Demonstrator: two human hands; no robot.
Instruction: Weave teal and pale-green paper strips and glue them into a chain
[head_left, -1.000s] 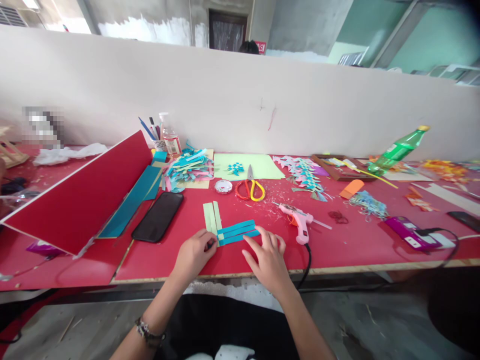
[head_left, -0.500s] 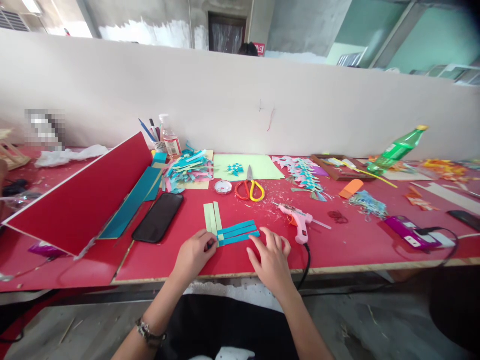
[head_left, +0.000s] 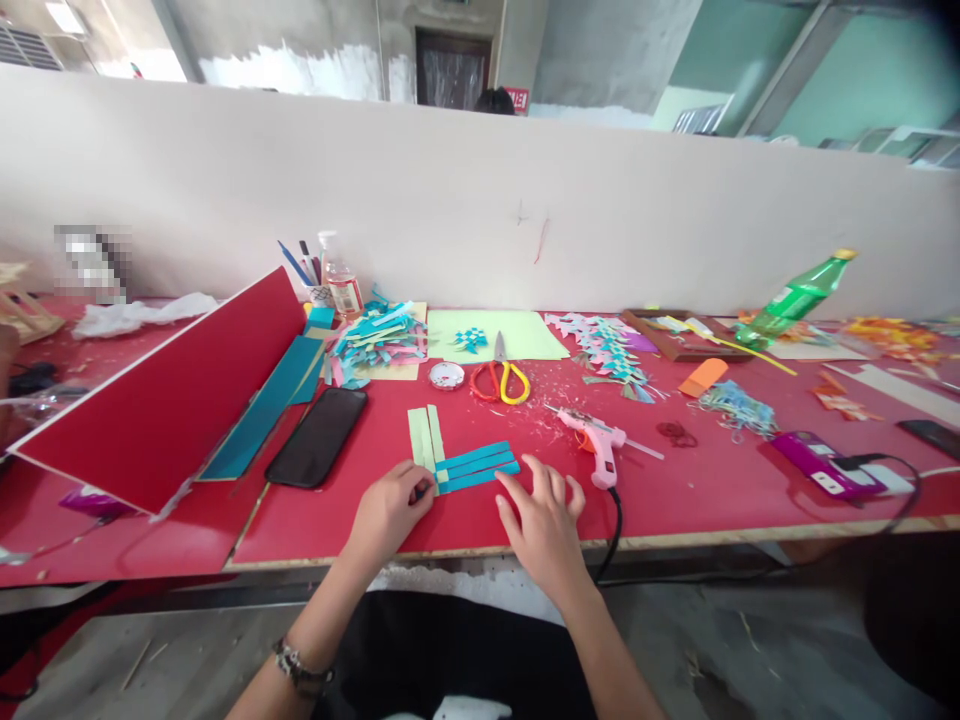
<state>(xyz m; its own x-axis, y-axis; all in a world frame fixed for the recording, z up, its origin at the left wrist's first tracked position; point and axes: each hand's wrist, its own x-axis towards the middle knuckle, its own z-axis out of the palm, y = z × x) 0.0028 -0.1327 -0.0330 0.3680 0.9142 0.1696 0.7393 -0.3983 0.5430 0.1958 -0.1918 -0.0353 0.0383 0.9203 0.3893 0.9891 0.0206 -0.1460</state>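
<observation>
Pale green paper strips [head_left: 425, 436] point away from me and meet blue paper strips [head_left: 477, 464] at a corner, where a small pale green square shows on the blue. My left hand [head_left: 391, 508] is closed on that corner with curled fingers, which hide part of the crossing. At the far end of the blue strips is my right hand [head_left: 547, 518], its fingers spread and a fingertip at the strip ends. Beyond the strips lie scissors [head_left: 500, 382] with red and yellow handles. A pink glue gun [head_left: 596, 440] rests to the right of my right hand.
A black phone [head_left: 317, 437] and a leaning red board [head_left: 180, 385] are on the left. Behind are a pile of paper strips [head_left: 382, 340] and a woven paper piece [head_left: 471, 340]. To the right stand a tilted green bottle [head_left: 799, 300] and a purple power strip [head_left: 821, 465].
My right fingers have shifted very slightly at the ends of the blue strips. My left hand stays at the corner, and the strips lie in the same place.
</observation>
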